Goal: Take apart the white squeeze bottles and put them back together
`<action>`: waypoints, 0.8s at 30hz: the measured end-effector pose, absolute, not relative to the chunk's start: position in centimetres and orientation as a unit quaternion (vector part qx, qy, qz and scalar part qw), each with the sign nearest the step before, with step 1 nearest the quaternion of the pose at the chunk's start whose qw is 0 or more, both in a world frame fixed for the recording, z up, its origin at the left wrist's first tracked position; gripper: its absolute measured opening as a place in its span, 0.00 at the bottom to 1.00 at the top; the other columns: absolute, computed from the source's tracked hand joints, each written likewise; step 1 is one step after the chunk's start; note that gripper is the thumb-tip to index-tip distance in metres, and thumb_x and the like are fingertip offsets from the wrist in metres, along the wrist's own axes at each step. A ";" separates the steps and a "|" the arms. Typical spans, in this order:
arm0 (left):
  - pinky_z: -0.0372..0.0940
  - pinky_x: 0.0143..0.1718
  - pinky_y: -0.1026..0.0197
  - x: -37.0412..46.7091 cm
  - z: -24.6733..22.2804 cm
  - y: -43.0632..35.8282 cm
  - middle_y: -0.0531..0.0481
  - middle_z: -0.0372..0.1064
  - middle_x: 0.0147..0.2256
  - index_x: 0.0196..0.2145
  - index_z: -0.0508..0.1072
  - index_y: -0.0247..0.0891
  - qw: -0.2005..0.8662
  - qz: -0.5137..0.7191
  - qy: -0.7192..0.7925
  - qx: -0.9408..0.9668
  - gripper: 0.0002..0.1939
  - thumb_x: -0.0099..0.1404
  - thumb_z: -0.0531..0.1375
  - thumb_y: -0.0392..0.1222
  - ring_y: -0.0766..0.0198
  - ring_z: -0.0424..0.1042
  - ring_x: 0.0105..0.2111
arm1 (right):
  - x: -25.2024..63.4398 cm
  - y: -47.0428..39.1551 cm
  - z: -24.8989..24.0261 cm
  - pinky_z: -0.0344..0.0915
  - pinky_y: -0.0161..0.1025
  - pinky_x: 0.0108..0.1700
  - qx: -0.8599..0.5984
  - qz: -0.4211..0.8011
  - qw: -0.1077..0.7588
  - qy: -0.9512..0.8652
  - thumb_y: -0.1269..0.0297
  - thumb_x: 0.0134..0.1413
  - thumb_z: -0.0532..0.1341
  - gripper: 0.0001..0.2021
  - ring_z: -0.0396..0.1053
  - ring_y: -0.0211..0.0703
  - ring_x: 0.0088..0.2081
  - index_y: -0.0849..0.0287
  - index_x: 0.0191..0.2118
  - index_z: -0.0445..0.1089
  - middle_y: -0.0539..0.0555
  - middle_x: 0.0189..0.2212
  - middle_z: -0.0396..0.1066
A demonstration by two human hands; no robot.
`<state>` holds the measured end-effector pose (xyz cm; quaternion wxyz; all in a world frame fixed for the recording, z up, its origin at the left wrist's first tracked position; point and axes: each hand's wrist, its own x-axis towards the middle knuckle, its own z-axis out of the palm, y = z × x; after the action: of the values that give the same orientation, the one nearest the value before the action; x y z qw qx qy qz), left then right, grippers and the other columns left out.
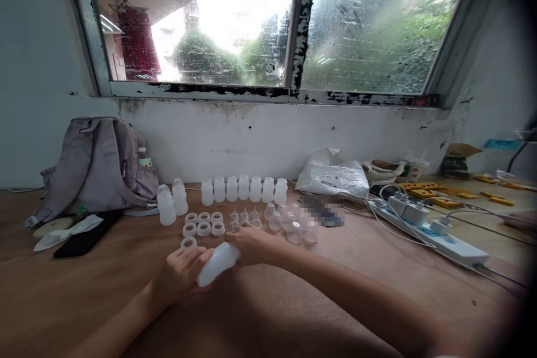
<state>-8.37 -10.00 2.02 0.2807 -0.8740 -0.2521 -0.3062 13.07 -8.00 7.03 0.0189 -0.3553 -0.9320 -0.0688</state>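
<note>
My left hand [184, 268] is closed around a frosted white baby bottle [218, 264], which lies tilted on its side above the table. My right hand [251, 245] reaches past the bottle's far end to the clear bottle nipples [255, 216], which stand in short rows. Its fingertips are at the nearest nipples, but the back of the hand largely hides them. White collar rings [203, 228] sit in rows left of the nipples, one of them just beyond my left hand. Clear dome caps [294, 232] are grouped to the right.
Frosted bottles [232, 189] line up along the wall. Two capped bottles [166, 207] stand beside a grey backpack [98, 162]. A black phone-like slab [86, 235] lies at left. On the right are a silvery plastic bag [333, 176] and a power strip [444, 243] with trailing cables.
</note>
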 end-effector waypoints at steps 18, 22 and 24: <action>0.57 0.19 0.67 -7.9 4.5 -9.5 0.53 0.61 0.21 0.25 0.63 0.36 -0.368 -0.479 -0.495 -0.625 0.18 0.55 0.49 0.56 0.65 0.63 0.21 | 11.6 -6.1 7.1 0.59 0.36 0.38 -0.327 0.176 0.230 -0.900 0.51 0.43 0.59 0.26 0.61 0.43 0.41 0.59 0.47 0.54 0.57 0.42 0.62; 0.54 0.18 0.68 -7.9 4.2 -9.4 0.54 0.60 0.20 0.27 0.64 0.35 -0.387 -0.485 -0.493 -0.610 0.19 0.56 0.50 0.56 0.68 0.60 0.19 | 12.8 -5.1 8.2 0.62 0.31 0.25 -0.421 0.374 0.207 -0.800 0.41 0.51 0.42 0.27 0.66 0.35 0.27 0.61 0.42 0.60 0.55 0.32 0.67; 0.53 0.17 0.68 -7.8 4.0 -9.6 0.55 0.59 0.19 0.26 0.63 0.36 -0.381 -0.485 -0.491 -0.615 0.18 0.55 0.50 0.56 0.68 0.59 0.18 | 13.3 -4.5 8.2 0.60 0.29 0.20 -0.436 0.456 0.157 -0.760 0.38 0.49 0.40 0.31 0.64 0.32 0.20 0.63 0.35 0.63 0.54 0.25 0.67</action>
<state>-7.80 -9.60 4.04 -0.3811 -0.6154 -0.4909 -0.4849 13.30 -4.48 8.18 0.1568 -0.4360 -0.7601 0.4557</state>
